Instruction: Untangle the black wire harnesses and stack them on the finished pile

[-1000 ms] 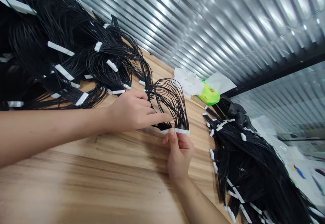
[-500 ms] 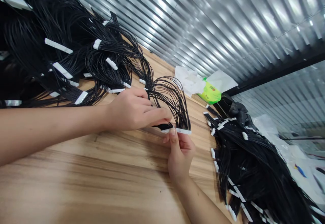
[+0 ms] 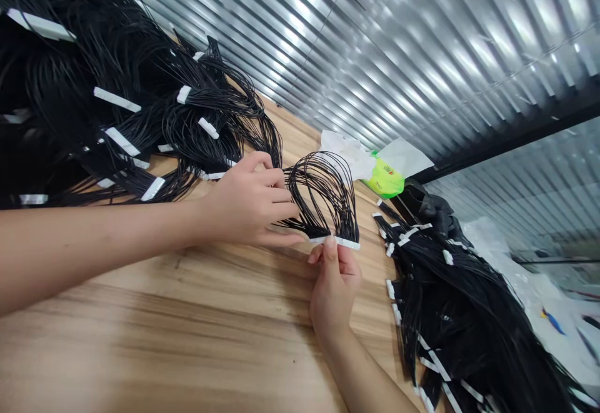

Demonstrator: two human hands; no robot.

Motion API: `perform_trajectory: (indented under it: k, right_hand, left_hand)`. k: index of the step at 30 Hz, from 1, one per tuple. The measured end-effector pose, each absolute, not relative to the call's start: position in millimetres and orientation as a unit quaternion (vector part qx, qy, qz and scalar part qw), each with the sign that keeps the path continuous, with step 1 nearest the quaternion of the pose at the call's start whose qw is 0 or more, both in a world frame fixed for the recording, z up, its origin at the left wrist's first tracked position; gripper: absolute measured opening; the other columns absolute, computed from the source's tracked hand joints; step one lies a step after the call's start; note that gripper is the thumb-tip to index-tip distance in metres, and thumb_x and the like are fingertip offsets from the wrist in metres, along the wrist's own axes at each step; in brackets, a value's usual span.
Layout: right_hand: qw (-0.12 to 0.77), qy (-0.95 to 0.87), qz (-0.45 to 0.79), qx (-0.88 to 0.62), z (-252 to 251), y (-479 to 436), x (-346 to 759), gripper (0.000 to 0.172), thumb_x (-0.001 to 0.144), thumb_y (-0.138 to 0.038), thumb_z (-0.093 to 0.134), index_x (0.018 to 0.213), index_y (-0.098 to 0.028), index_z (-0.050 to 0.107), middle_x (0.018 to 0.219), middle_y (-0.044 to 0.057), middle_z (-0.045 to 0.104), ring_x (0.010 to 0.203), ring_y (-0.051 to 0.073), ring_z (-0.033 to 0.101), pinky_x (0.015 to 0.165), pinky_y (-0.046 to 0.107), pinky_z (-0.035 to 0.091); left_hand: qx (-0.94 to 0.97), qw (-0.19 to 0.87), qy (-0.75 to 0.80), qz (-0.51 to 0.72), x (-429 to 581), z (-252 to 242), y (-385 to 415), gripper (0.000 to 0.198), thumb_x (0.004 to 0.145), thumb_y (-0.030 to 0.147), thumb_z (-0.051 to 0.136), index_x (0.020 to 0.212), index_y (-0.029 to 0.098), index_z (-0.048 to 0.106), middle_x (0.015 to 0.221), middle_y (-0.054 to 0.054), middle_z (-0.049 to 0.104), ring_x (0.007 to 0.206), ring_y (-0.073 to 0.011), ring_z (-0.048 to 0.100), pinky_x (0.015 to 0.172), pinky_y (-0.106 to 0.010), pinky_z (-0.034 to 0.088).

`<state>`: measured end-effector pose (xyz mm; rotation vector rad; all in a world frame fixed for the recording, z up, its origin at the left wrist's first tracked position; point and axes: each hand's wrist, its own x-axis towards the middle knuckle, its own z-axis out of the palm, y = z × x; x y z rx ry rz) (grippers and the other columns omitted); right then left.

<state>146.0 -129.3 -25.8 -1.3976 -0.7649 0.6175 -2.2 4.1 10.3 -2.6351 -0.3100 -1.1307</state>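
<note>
Wire loop [image 3: 323, 191] shifted rightward, right hand [image 3: 334, 288] gripping white connector [image 3: 335, 243], left hand [image 3: 248, 200] open beside it, green bag [image 3: 384, 179] label unreadable

Left wire pile [image 3: 117, 113], right wire pile [image 3: 464, 313] block; tabletop [image 3: 178, 332] passable between.

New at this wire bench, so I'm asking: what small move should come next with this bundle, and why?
Probably slide the left hand along the looped black wires toward the white connector pinched in the right hand, since the loops bow loose and cross just beyond its fingers.
</note>
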Motion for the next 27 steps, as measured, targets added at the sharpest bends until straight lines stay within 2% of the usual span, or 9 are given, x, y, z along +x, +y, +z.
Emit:
perform_trajectory:
  k: [4,7,9,14,17,20,23,25,27]
  right_hand:
    - [0.666,-0.332,0.273,-0.61,-26.3,-128.8,145.7,0.034,0.081,-0.043,0.064,0.06,-0.018,0.056,0.053,-0.005,0.051,0.052,0.009,0.045,0.054,0.022,0.036]
    - [0.665,-0.338,0.269,-0.609,-26.3,-130.1,145.2,0.034,0.082,-0.043,0.064,0.06,-0.018,0.056,0.053,-0.005,0.052,0.052,0.009,0.046,0.054,0.023,0.036]
    - [0.665,-0.344,0.264,-0.608,-26.1,-131.6,144.6,0.034,0.083,-0.043,0.063,0.06,-0.018,0.056,0.053,-0.004,0.052,0.052,0.009,0.046,0.054,0.023,0.036]
    - [0.666,-0.351,0.29,-0.592,-26.6,-132.8,144.8,0.033,0.082,-0.044,0.063,0.062,-0.018,0.058,0.054,-0.004,0.053,0.053,0.01,0.046,0.053,0.023,0.035]
    - [0.65,-0.336,0.34,-0.591,-28.4,-129.6,147.1,0.036,0.082,-0.045,0.062,0.06,-0.018,0.056,0.054,-0.004,0.053,0.054,0.01,0.045,0.055,0.023,0.035]
    - [0.644,-0.307,0.379,-0.589,-27.4,-124.8,148.9,0.036,0.078,-0.046,0.065,0.058,-0.018,0.056,0.053,-0.004,0.052,0.054,0.01,0.043,0.055,0.023,0.036]
    - [0.645,-0.29,0.416,-0.571,-19.8,-119.2,150.2,0.034,0.071,-0.048,0.07,0.059,-0.018,0.058,0.053,-0.003,0.052,0.053,0.011,0.045,0.053,0.024,0.038]
    - [0.632,-0.276,0.44,-0.575,-13.1,-114.8,151.8,0.035,0.065,-0.053,0.071,0.068,-0.018,0.065,0.055,-0.001,0.054,0.049,0.012,0.046,0.047,0.025,0.037]
    - [0.616,-0.26,0.457,-0.586,-9.4,-111.0,153.8,0.049,0.065,-0.065,0.063,0.083,-0.021,0.071,0.068,0.006,0.065,0.05,0.016,0.052,0.042,0.028,0.037]
  left_hand:
    - [-0.895,0.171,-0.115,-0.395,-1.4,9.4,3.4,0.029,0.087,0.045,0.054,0.072,0.02,0.056,0.079,0.005,0.064,0.08,-0.0151,0.054,0.088,-0.04,0.031]
    - [-0.884,0.196,-0.114,-0.409,-4.2,10.5,0.2,0.022,0.088,0.038,0.054,0.075,0.021,0.055,0.089,0.006,0.067,0.09,-0.0155,0.056,0.085,-0.038,0.029]
    - [-0.874,0.21,-0.099,-0.426,-6.9,11.8,-2.6,0.02,0.09,0.035,0.054,0.075,0.022,0.055,0.088,0.009,0.068,0.092,-0.0138,0.056,0.08,-0.035,0.028]
    - [-0.853,0.223,-0.063,-0.468,-8.6,12.2,-4.0,0.012,0.088,0.028,0.059,0.077,0.024,0.057,0.09,0.011,0.067,0.088,-0.0118,0.055,0.072,-0.033,0.028]
    - [-0.89,0.191,-0.04,-0.412,-5.5,7.8,2.4,0.018,0.092,0.026,0.052,0.075,0.021,0.057,0.078,0.005,0.065,0.074,-0.0116,0.055,0.07,-0.031,0.032]
    - [-0.916,0.147,-0.019,-0.372,-4.4,2.7,8.7,0.025,0.095,0.026,0.044,0.074,0.02,0.057,0.062,0.004,0.057,0.059,-0.0109,0.05,0.062,-0.028,0.033]
    - [-0.928,0.112,-0.016,-0.355,-8.0,1.6,8.6,0.02,0.094,0.019,0.044,0.081,0.021,0.059,0.065,0.003,0.058,0.061,-0.0115,0.051,0.059,-0.028,0.032]
    - [-0.929,0.109,-0.013,-0.354,-10.5,1.2,5.4,0.016,0.092,0.02,0.047,0.082,0.021,0.06,0.067,0.002,0.058,0.061,-0.0116,0.051,0.058,-0.027,0.032]
    - [-0.924,0.11,0.002,-0.366,-10.3,-1.8,1.5,0.012,0.09,0.022,0.051,0.082,0.022,0.06,0.067,0.003,0.058,0.06,-0.0117,0.051,0.055,-0.027,0.032]
